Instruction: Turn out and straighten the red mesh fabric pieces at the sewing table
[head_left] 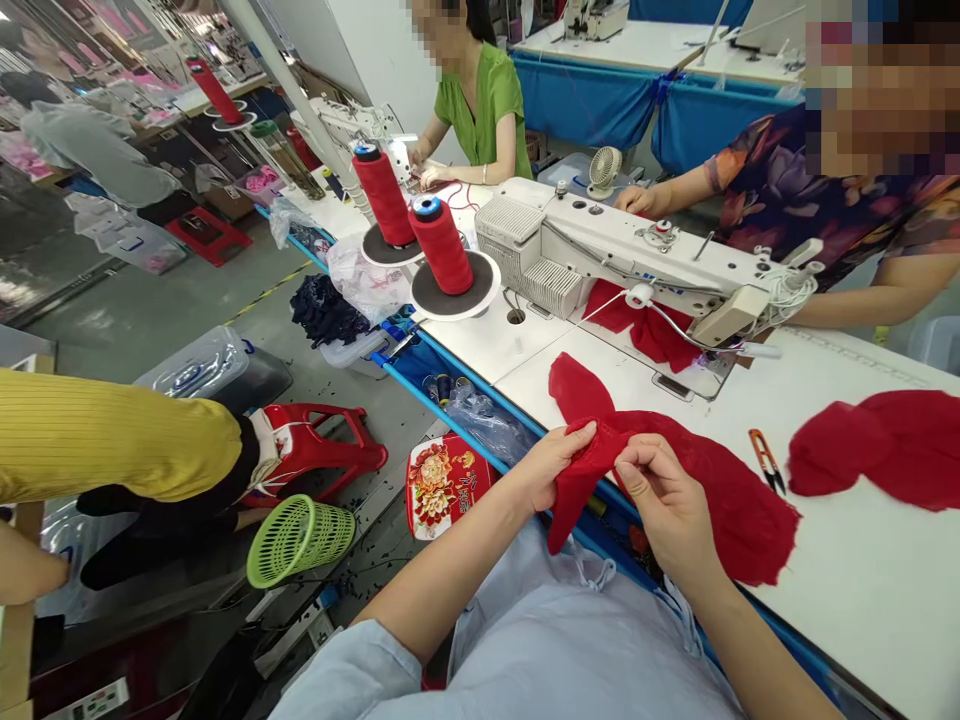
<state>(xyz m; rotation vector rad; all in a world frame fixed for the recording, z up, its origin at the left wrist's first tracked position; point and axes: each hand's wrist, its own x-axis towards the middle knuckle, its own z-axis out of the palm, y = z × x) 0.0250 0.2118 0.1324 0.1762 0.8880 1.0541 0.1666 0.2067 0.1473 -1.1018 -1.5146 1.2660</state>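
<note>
Fingers of left hand (551,462) and right hand (664,500) pinch red fabric (720,490).

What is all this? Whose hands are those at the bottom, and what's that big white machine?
The camera sits on a person's head and looks down, so the hands at the bottom are that person's own. The left hand and the right hand both pinch a piece of red fabric at the edge of a white table. The big white thing is a sewing machine. Beside it stand two red thread spools. Small orange snips and another red fabric piece lie on the table. Other people sit working across from it.
</note>
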